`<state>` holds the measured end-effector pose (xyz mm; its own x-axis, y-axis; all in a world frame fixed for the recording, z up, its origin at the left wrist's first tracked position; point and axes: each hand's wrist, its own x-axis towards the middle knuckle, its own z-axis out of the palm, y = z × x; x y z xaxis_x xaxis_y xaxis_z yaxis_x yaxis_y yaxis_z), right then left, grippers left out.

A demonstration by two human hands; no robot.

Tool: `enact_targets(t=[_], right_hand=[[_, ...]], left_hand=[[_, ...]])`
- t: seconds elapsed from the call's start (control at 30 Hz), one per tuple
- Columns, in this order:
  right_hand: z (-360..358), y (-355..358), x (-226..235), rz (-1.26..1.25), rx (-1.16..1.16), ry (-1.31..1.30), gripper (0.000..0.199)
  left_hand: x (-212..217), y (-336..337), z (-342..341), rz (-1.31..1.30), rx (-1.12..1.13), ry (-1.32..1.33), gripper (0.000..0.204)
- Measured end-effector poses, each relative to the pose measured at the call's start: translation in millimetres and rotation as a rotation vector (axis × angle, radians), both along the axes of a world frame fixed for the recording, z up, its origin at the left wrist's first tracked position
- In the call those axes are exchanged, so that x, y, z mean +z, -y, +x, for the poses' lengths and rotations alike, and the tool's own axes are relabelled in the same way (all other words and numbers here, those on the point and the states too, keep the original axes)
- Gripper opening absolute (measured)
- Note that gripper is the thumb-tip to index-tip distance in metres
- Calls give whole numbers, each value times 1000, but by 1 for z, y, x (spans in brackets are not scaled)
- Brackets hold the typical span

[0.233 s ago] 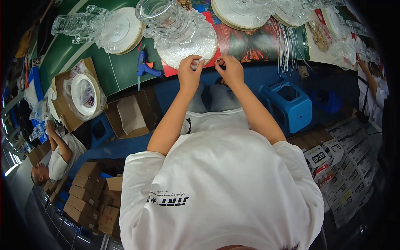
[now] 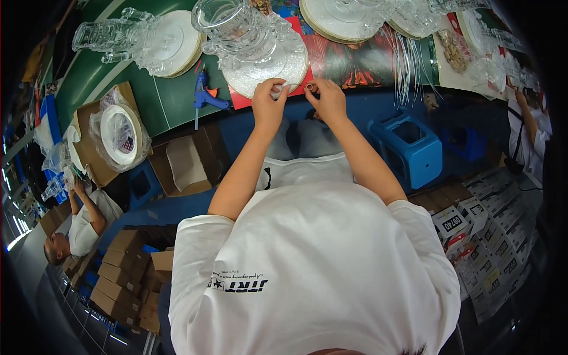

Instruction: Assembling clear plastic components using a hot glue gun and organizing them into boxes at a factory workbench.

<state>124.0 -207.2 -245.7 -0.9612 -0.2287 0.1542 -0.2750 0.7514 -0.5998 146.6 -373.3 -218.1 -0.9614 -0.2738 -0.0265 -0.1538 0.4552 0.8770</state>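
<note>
My left hand (image 2: 270, 105) is closed in a pinch on a small white piece (image 2: 285, 84) in front of the round white base (image 2: 260, 76). On that base stands a clear, glass-like ornament (image 2: 239, 35). To its right, my right hand (image 2: 330, 102) grips a small tan ring-shaped piece (image 2: 309, 87) between thumb and fingers. The two hands are a short gap apart over the front edge of the red sheet (image 2: 241, 102). A blue glue gun (image 2: 204, 97) with an orange trigger lies left of my left hand.
Another clear ornament on a white disc (image 2: 174, 44) lies at the far left. Thin white strands (image 2: 408, 68) hang over the table edge. A blue stool (image 2: 408, 148) stands at right, an open carton (image 2: 186, 163) at left. Co-workers (image 2: 89, 216) sit at either side.
My hands hold nearly the same place. At the left, the co-worker's hands have shifted slightly around a clear piece. A dark shape has appeared beside the cartons at lower left.
</note>
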Motion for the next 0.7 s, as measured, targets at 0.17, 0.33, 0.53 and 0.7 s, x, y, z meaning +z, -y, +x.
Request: enact_targets(t=[0.17, 0.33, 0.53, 0.7], right_hand=[[-1, -1, 2, -21, 28, 0, 15], [-3, -1, 2, -53, 42, 34, 15], [-4, -3, 1, -85, 71, 50, 16], [-4, -2, 2, -114, 68, 67, 17]], left_hand=[[-1, 1, 0, -28, -15, -16, 18], [0, 1, 0, -3, -4, -8, 16], [3, 0, 0, -2, 2, -3, 16], [1, 1, 1, 15, -1, -5, 17]])
